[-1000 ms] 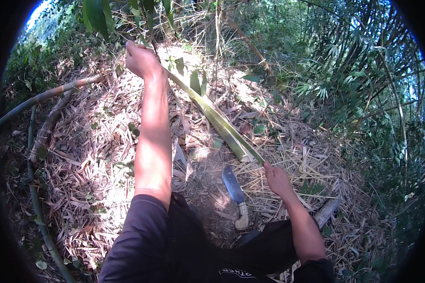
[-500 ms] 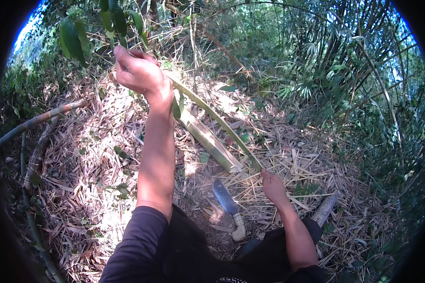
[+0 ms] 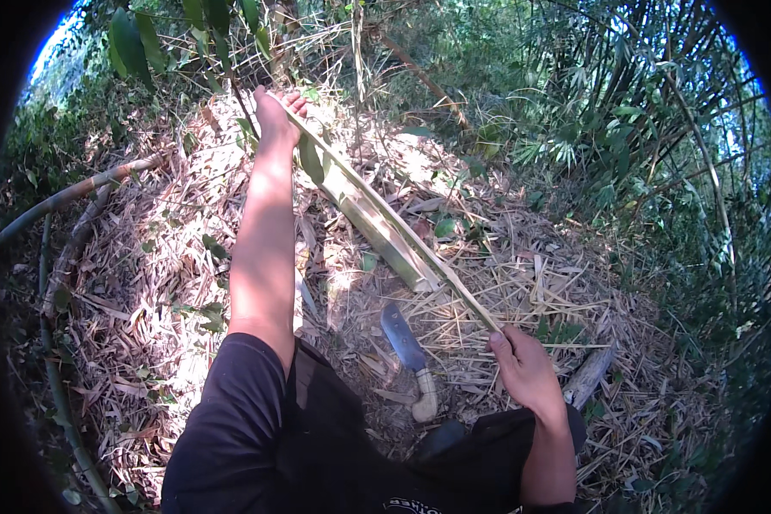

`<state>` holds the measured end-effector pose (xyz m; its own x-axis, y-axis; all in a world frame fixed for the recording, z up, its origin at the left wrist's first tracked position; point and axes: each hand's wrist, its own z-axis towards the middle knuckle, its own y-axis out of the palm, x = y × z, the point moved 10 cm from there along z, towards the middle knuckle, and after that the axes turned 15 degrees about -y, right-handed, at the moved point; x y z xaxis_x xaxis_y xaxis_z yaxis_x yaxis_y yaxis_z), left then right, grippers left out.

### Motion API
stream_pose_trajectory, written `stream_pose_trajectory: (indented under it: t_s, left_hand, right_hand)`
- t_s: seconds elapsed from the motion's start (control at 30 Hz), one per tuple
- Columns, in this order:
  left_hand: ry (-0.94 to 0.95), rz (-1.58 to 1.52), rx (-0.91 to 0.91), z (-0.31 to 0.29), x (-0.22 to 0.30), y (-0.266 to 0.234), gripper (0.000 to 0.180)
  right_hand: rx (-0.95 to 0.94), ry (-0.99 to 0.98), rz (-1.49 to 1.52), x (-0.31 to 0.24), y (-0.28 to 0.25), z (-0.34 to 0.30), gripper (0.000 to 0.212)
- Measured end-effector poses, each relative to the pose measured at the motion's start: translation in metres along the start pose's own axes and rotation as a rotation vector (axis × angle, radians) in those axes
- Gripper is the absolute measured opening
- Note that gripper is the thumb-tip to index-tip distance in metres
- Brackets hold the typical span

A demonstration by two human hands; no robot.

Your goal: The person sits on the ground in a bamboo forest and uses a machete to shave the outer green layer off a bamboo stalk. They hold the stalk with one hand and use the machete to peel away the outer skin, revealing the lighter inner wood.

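A long, thin bamboo strip [image 3: 385, 210] stretches slantwise between my two hands. Its far end lies in my left hand [image 3: 280, 120], which is turned palm up with the fingers curled beside it. The near end is pinched between the thumb and fingers of my right hand [image 3: 527, 364]. Under the strip, a split bamboo piece [image 3: 377, 231] with pale inner wood rests on the ground. A broad-bladed knife [image 3: 403, 338] with a light, hooked handle lies in front of me, touched by neither hand.
Dry leaves and pale bamboo shavings [image 3: 522, 300] cover the ground. A bent pole [image 3: 77, 204] stands at the left, and a short log [image 3: 591, 374] lies right of my knee. Green leaves [image 3: 128, 56] hang near my left hand. Dense bamboo [image 3: 608, 103] grows behind.
My left hand has turned and its fingers have loosened around the strip. My right hand has come nearer and slightly right. The strip has rolled, showing a paler face, and looks straighter.
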<state>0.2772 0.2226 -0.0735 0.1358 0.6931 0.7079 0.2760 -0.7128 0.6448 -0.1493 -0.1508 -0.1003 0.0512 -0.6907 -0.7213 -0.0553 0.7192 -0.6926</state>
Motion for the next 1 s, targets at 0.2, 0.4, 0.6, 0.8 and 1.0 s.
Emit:
stream_pose_trajectory:
  t_s: [0.2, 0.4, 0.6, 0.8, 1.0]
  left_hand:
    - [-0.214, 0.402, -0.035, -0.003, -0.113, 0.025, 0.064]
    - [-0.289, 0.573, -0.182, -0.038, -0.189, 0.081, 0.047]
    - [-0.301, 0.477, -0.095, -0.025, -0.208, 0.073, 0.051]
    - [-0.418, 0.166, -0.314, -0.004, -0.195, 0.083, 0.051]
    - [-0.366, 0.257, -0.069, -0.002, -0.178, 0.046, 0.027]
  right_hand:
    - [-0.009, 0.051, 0.602, -0.024, 0.029, -0.002, 0.032]
    - [-0.015, 0.090, 0.799, -0.051, 0.019, 0.004, 0.032]
    - [0.129, -0.008, 0.968, -0.069, 0.011, 0.006, 0.044]
    - [0.119, -0.067, 1.105, -0.092, 0.023, 0.001, 0.054]
    - [0.005, -0.064, 1.136, -0.097, 0.038, -0.001, 0.056]
